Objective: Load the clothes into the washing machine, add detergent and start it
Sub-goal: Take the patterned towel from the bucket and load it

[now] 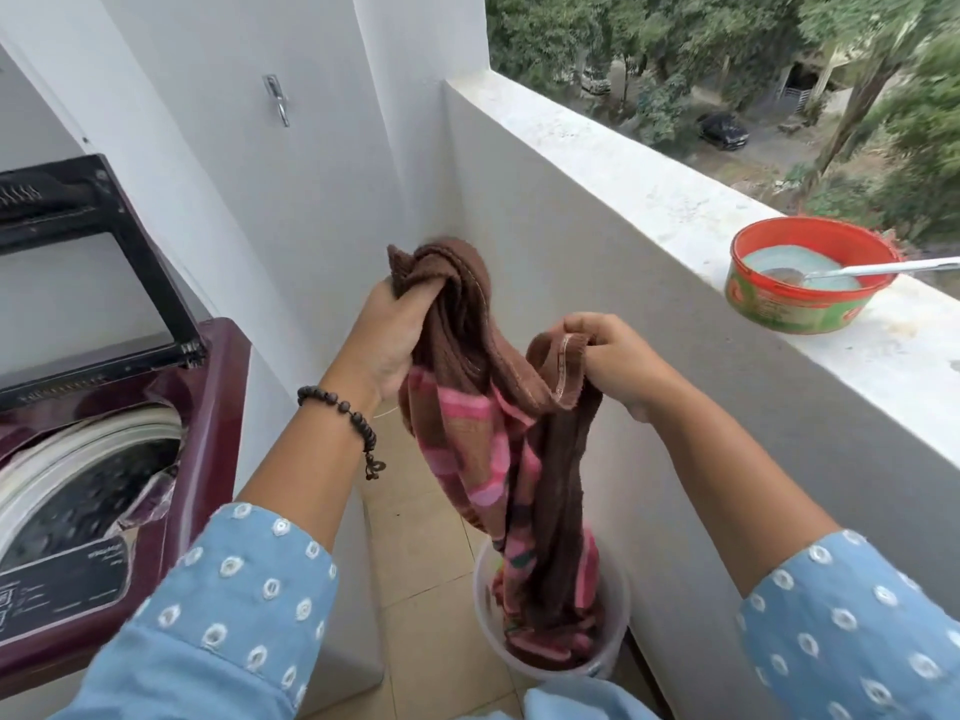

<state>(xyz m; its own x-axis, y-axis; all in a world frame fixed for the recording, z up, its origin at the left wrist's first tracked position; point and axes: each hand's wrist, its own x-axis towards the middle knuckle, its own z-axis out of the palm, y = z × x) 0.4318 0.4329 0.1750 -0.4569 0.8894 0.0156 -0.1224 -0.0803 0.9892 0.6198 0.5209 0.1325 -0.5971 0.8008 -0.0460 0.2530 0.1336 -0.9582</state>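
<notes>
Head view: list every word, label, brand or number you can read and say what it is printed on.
No text here can be read.
Washing machine control panel: white lettering and icons, too blurred to read.
Detergent tub: red and green printed label with lettering, too blurred and small to read.
Towel, held by the left hand and right hand: no lettering visible.

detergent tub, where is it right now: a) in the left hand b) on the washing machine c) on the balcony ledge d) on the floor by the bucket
c: the red and green detergent tub, a spoon in its powder, sits on the white balcony ledge, while the left hand and right hand both grip the brown and pink towel.
</notes>
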